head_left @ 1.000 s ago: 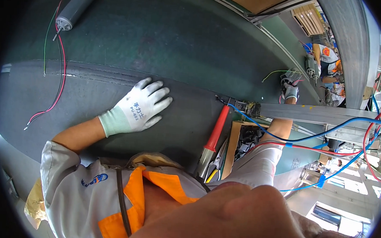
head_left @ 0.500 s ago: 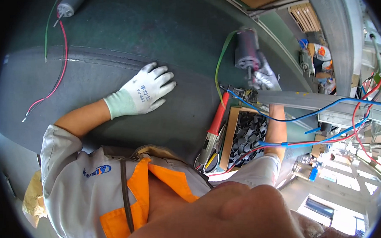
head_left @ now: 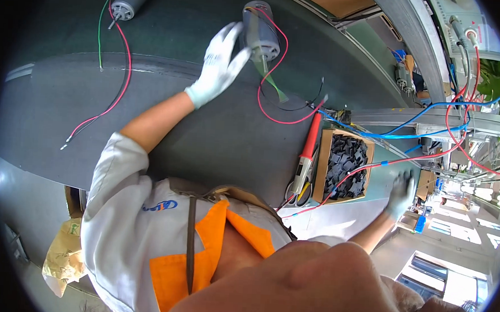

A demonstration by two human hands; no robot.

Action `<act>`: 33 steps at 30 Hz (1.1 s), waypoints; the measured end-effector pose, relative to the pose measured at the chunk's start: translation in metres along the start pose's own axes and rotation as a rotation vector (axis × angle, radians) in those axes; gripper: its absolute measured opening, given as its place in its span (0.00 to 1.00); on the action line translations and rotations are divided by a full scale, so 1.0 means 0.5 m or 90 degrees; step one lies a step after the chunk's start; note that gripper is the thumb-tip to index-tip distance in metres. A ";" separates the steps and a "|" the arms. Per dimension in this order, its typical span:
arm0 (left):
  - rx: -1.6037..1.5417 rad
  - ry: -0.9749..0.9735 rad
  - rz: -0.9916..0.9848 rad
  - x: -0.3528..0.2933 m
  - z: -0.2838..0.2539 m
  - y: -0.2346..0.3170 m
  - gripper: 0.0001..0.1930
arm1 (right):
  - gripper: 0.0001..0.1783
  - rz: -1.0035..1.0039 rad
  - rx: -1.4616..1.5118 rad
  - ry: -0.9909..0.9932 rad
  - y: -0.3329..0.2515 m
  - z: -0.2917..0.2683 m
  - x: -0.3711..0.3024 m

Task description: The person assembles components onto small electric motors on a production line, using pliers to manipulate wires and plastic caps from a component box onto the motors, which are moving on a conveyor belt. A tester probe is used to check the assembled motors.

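My left hand point(head_left: 221, 64), in a white glove, is at the left side of a grey cylindrical motor point(head_left: 259, 29). Its fingers are spread, with the thumb side close to the motor's shaft end; whether they touch it I cannot tell. The motor rests on the dark bench, shaft toward me, with a red lead point(head_left: 287, 45), a black one and a green strip point(head_left: 273, 85) coming off it. Off to the right, beyond the carton, my gloved right hand point(head_left: 402, 193) is raised with fingers apart, slightly blurred and holding nothing visible.
A second motor point(head_left: 135, 0) with trailing leads lies at the far left. At right, a carton point(head_left: 322, 165) of small black pieces stands beside a red-handled probe point(head_left: 312, 136) and scissors point(head_left: 300, 198). Blue cables point(head_left: 398, 135) and red ones cross a metal rail point(head_left: 371, 117).
The motor, held by my right hand at the right, now rests farther left on the bench, released. My right hand has drawn back rightward; my left has moved up and away to the motor.
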State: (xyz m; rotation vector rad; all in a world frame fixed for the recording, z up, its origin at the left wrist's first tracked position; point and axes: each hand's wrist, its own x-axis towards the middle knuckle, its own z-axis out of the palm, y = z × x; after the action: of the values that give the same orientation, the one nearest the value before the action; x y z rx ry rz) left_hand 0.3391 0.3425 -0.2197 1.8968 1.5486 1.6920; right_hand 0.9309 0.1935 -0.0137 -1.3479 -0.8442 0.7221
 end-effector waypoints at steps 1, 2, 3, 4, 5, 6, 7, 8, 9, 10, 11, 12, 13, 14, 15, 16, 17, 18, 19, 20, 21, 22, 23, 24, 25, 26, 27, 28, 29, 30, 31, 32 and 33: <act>-0.017 -0.002 -0.016 0.038 0.018 -0.015 0.33 | 0.30 -0.051 0.015 -0.081 -0.018 -0.034 -0.090; -0.020 -0.009 -0.008 0.065 0.035 -0.021 0.34 | 0.28 -0.067 -0.020 -0.186 -0.024 -0.016 -0.177; 0.041 -0.040 -0.033 0.077 0.057 -0.039 0.33 | 0.27 -0.081 -0.058 -0.297 -0.028 0.017 -0.262; 0.093 -0.076 -0.050 0.082 0.080 -0.045 0.33 | 0.24 -0.154 -0.260 -0.181 0.027 -0.004 -0.333; 0.112 -0.104 -0.060 0.076 0.070 -0.044 0.32 | 0.24 -0.016 -0.205 -0.333 0.011 0.108 -0.385; 0.110 -0.143 -0.054 0.083 0.079 -0.031 0.32 | 0.24 -0.033 -0.388 -0.341 0.031 0.166 -0.431; 0.124 -0.166 -0.055 0.074 0.072 -0.028 0.32 | 0.20 -0.039 -0.417 -0.385 0.022 0.316 -0.459; 0.103 -0.164 -0.050 0.063 0.069 -0.038 0.33 | 0.20 -0.031 -0.425 -0.428 0.046 0.405 -0.464; 0.093 -0.174 -0.054 0.062 0.065 -0.035 0.32 | 0.25 0.136 -0.279 -0.394 0.069 0.501 -0.466; 0.088 -0.183 -0.053 0.064 0.058 -0.028 0.31 | 0.31 -0.135 -0.445 -0.433 0.138 0.560 -0.430; 0.089 -0.184 -0.050 0.062 0.040 -0.039 0.31 | 0.35 -0.205 -0.559 -0.409 0.140 0.652 -0.411; 0.024 -0.185 -0.041 0.057 0.020 -0.058 0.30 | 0.40 -0.204 -0.577 -0.378 0.176 0.716 -0.374; -0.041 -0.185 -0.031 0.051 -0.002 -0.076 0.30 | 0.42 -0.262 -0.602 -0.363 0.217 0.769 -0.329; -0.065 -0.152 0.012 0.037 -0.027 -0.099 0.25 | 0.44 -0.319 -0.623 -0.350 0.252 0.821 -0.291; -0.080 -0.148 0.026 0.032 -0.060 -0.092 0.20 | 0.47 -0.237 -0.623 -0.398 0.269 0.861 -0.257; -0.094 -0.142 0.042 0.030 -0.095 -0.083 0.16 | 0.49 -0.157 -0.618 -0.443 0.275 0.894 -0.234; -0.098 -0.105 0.011 0.030 -0.127 -0.096 0.14 | 0.49 -0.166 -0.612 -0.445 0.273 0.929 -0.237; -0.105 -0.073 -0.019 0.029 -0.153 -0.107 0.13 | 0.50 -0.070 -0.522 -0.415 0.268 0.955 -0.248; -0.096 -0.036 -0.111 0.028 -0.180 -0.123 0.12 | 0.51 0.024 -0.432 -0.392 0.261 0.985 -0.266; -0.101 0.034 -0.158 0.033 -0.183 -0.156 0.13 | 0.51 0.022 -0.427 -0.396 0.250 1.009 -0.280; -0.094 0.058 -0.180 0.043 -0.190 -0.171 0.13 | 0.51 0.025 -0.424 -0.378 0.242 1.020 -0.307; -0.092 0.076 -0.198 0.055 -0.197 -0.164 0.14 | 0.52 0.029 -0.421 -0.351 0.240 1.019 -0.326; -0.112 0.030 -0.233 0.057 -0.200 -0.151 0.17 | 0.50 0.017 -0.306 -0.345 0.290 1.013 -0.326; -0.111 0.024 -0.228 0.053 -0.198 -0.157 0.17 | 0.50 0.019 -0.301 -0.339 0.330 1.003 -0.341; -0.107 0.004 -0.183 0.052 -0.188 -0.170 0.19 | 0.48 0.060 -0.074 -0.343 0.361 0.997 -0.355; -0.105 -0.021 -0.140 0.055 -0.174 -0.177 0.20 | 0.47 0.101 0.152 -0.335 0.375 0.982 -0.371; -0.150 -0.067 -0.143 0.048 -0.171 -0.169 0.23 | 0.46 0.158 0.072 -0.368 0.328 0.944 -0.429; -0.157 -0.087 -0.140 0.035 -0.167 -0.164 0.23 | 0.45 0.216 -0.006 -0.397 0.248 0.902 -0.515; -0.241 -0.123 -0.143 0.025 -0.157 -0.147 0.23 | 0.46 0.214 -0.005 -0.395 0.213 0.873 -0.576; -0.328 -0.165 -0.152 0.004 -0.145 -0.126 0.23 | 0.47 0.216 -0.007 -0.388 0.197 0.847 -0.632; -0.205 -0.239 -0.067 -0.019 -0.153 -0.090 0.22 | 0.47 0.251 0.024 -0.400 0.191 0.817 -0.685; -0.378 -0.231 -0.205 -0.054 -0.162 -0.053 0.21 | 0.48 0.281 0.056 -0.419 0.190 0.800 -0.729; -0.423 -0.269 -0.238 -0.077 -0.186 -0.039 0.20 | 0.48 0.343 0.104 -0.427 0.184 0.791 -0.766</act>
State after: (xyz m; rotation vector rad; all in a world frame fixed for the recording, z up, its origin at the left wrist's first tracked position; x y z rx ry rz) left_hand 0.2602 0.2773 -0.2257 1.3890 0.9383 1.3025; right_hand 0.3965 0.0866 -0.1334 -1.1966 -0.9117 1.6903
